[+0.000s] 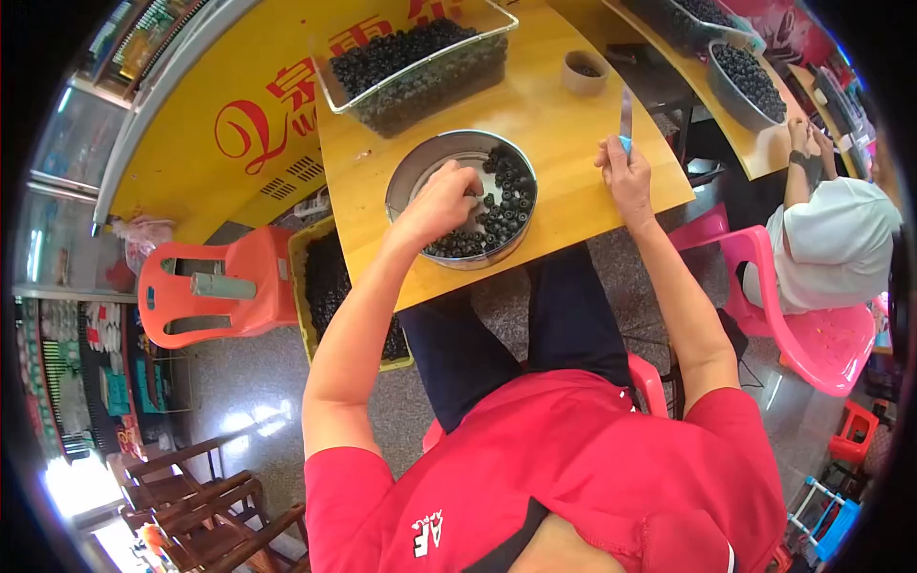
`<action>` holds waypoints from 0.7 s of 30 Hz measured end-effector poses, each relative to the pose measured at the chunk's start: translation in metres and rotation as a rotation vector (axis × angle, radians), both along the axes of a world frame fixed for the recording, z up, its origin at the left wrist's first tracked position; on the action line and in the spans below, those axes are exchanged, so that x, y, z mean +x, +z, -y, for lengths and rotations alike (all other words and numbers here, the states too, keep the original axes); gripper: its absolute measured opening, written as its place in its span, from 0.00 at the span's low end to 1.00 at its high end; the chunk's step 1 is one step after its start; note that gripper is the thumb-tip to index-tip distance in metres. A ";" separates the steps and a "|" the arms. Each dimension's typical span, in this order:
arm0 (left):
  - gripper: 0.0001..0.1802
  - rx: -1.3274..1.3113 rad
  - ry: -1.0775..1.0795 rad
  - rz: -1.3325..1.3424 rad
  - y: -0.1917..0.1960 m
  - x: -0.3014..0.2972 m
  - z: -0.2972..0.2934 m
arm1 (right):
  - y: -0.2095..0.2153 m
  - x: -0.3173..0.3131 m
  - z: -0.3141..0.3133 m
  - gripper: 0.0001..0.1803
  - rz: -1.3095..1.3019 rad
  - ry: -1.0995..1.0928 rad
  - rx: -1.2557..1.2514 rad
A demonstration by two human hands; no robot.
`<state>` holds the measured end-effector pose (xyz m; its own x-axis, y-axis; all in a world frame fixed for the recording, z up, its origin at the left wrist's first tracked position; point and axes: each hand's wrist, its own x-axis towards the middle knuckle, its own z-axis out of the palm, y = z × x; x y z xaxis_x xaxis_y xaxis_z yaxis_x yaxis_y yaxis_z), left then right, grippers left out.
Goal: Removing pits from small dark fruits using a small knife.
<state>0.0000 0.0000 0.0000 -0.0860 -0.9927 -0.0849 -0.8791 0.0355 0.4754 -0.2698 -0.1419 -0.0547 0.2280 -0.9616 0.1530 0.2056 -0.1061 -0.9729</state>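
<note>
Left hand (441,199): curled into round metal pan (462,198), gripping small dark round pieces (497,205).
Right hand (626,174): clenched on knife (626,116), narrow blade upright, pointing away.
Counter (554,115): smooth yellow wood.

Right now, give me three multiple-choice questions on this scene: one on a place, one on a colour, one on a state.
1. Where is the left hand?
A. inside the round metal pan
B. on the orange chair
C. in the small cup

2. What colour is the table top?
A. white
B. yellow
C. green

3. What does the right hand hold?
A. nothing
B. a spoon
C. a knife, blade up

Answers: 1 A, its fingers reach among the dark round pieces; 2 B, the wood shows yellow; 3 C, the blade rises above the fist.
</note>
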 end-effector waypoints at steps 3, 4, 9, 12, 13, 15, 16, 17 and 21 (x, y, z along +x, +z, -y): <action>0.11 -0.064 0.044 -0.155 0.005 -0.003 -0.013 | 0.010 -0.001 -0.012 0.14 -0.093 -0.013 -0.062; 0.11 -0.080 0.148 -0.469 0.006 -0.003 -0.018 | 0.023 0.004 -0.020 0.14 -0.116 0.022 -0.065; 0.13 -0.182 0.264 -1.109 0.037 -0.019 -0.048 | 0.084 0.031 -0.072 0.13 -0.126 0.249 0.019; 0.14 -0.271 0.305 -1.148 0.048 -0.035 -0.063 | 0.111 0.053 -0.106 0.12 -0.109 0.443 0.012; 0.14 -0.274 0.307 -1.151 0.051 -0.040 -0.067 | 0.115 0.060 -0.114 0.12 -0.109 0.467 -0.003; 0.15 -0.402 0.304 -1.113 0.056 -0.048 -0.074 | 0.121 0.068 -0.122 0.12 -0.112 0.495 -0.019; 0.13 -0.459 0.300 -1.125 0.057 -0.051 -0.075 | 0.124 0.070 -0.124 0.12 -0.123 0.541 0.003; 0.13 -0.461 0.303 -1.128 0.058 -0.050 -0.078 | 0.126 0.072 -0.126 0.11 -0.134 0.587 0.025; 0.10 -0.538 0.201 -0.761 0.060 -0.044 -0.084 | 0.135 0.072 -0.129 0.10 -0.133 0.645 0.190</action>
